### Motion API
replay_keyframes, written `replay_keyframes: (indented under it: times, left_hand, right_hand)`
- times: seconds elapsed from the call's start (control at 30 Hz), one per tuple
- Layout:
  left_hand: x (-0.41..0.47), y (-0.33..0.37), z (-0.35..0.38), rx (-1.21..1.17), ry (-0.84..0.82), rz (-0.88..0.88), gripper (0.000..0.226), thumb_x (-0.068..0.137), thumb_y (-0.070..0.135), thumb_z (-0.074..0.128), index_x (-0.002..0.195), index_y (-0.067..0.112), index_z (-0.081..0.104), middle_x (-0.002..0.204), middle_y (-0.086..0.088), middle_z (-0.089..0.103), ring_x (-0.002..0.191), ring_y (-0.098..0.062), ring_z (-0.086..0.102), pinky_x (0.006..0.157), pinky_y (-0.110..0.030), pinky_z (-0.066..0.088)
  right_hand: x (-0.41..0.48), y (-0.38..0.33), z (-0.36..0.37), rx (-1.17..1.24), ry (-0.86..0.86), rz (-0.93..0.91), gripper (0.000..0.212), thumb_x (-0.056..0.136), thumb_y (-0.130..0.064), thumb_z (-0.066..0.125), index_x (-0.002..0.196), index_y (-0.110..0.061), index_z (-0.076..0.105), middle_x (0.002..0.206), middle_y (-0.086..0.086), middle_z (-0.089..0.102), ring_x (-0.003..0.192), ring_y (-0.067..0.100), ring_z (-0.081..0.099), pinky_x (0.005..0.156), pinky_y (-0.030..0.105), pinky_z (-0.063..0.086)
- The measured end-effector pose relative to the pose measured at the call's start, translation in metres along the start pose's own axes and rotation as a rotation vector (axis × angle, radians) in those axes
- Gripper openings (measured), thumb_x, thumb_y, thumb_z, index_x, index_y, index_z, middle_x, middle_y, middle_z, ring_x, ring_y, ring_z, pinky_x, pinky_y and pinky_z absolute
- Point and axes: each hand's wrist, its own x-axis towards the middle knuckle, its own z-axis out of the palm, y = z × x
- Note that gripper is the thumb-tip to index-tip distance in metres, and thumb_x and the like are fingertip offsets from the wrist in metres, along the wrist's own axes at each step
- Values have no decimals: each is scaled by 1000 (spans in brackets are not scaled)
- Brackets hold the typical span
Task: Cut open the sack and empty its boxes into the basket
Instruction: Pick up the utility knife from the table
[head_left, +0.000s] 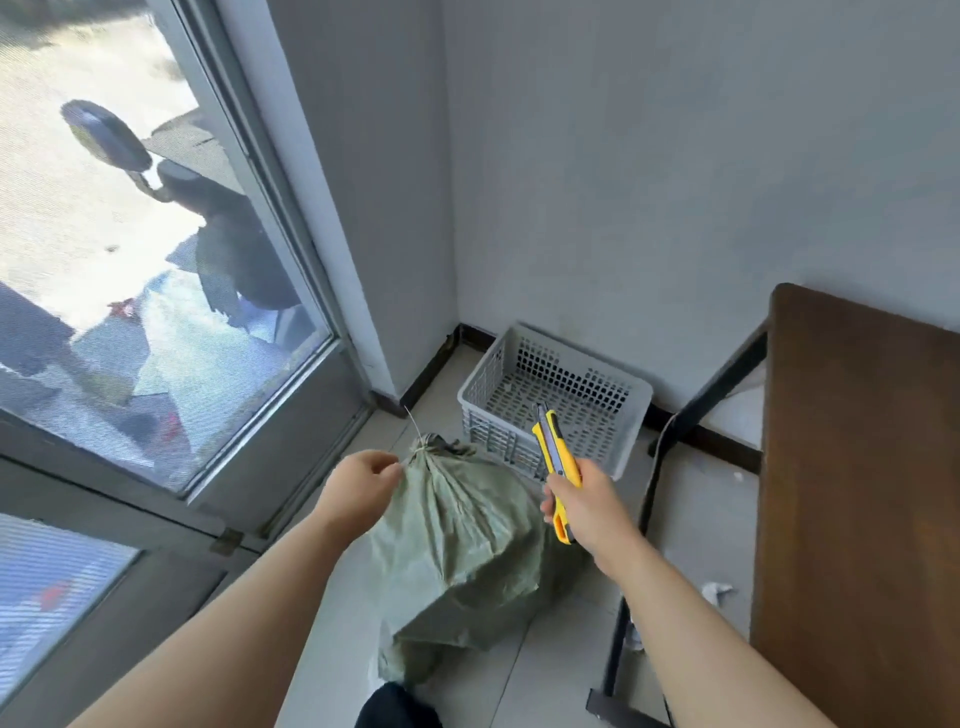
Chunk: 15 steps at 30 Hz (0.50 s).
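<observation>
A green woven sack (462, 551) stands on the tiled floor, its neck tied shut with a thin tie (415, 431) that sticks up at the top. My left hand (361, 480) pinches the tie right beside the knotted neck. My right hand (584, 506) grips a yellow utility knife (556, 457) with the blade pointing up and away, just right of the sack. Behind the sack a white perforated plastic basket (631, 410) sits in the corner, with no boxes in it. The sack's contents are hidden.
A brown table top (857, 493) on black metal legs (647, 514) fills the right side. A glass door (156, 260) runs along the left. Grey walls meet behind the basket. A crumpled white scrap (717, 592) lies on the floor under the table.
</observation>
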Motion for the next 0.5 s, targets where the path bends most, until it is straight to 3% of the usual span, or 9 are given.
replay_keyframes:
  times: [0.13, 0.27, 0.37, 0.5]
  left_hand:
    - [73, -35, -14, 41, -35, -37, 14, 87, 12, 52, 76, 18, 58, 77, -14, 61, 73, -25, 56, 77, -39, 51]
    - [151, -66, -7, 69, -65, -58, 14, 91, 12, 52, 82, 16, 62, 83, -8, 64, 81, -27, 62, 80, -35, 50]
    - [203, -92, 16, 98, -111, -69, 13, 91, 12, 50, 80, 16, 56, 81, -7, 58, 76, -26, 56, 71, -31, 43]
    - [261, -132, 63, 111, -138, -112, 16, 91, 15, 50, 77, 20, 45, 84, -3, 46, 76, -17, 41, 69, -26, 32]
  right_hand:
    - [63, -1, 58, -12, -8, 40, 14, 97, -16, 47, 106, -10, 55, 81, 9, 62, 67, 19, 61, 67, 41, 55]
    - [132, 16, 107, -39, -32, 81, 17, 96, -15, 50, 113, -21, 50, 81, 4, 63, 81, 23, 65, 75, 41, 53]
    - [179, 43, 135, -37, -22, 93, 14, 96, -16, 51, 109, -21, 52, 82, 1, 65, 90, 24, 66, 84, 45, 52]
    - [233, 82, 155, -10, 31, 111, 7, 96, -16, 49, 101, -17, 54, 78, 5, 66, 72, 19, 63, 65, 35, 49]
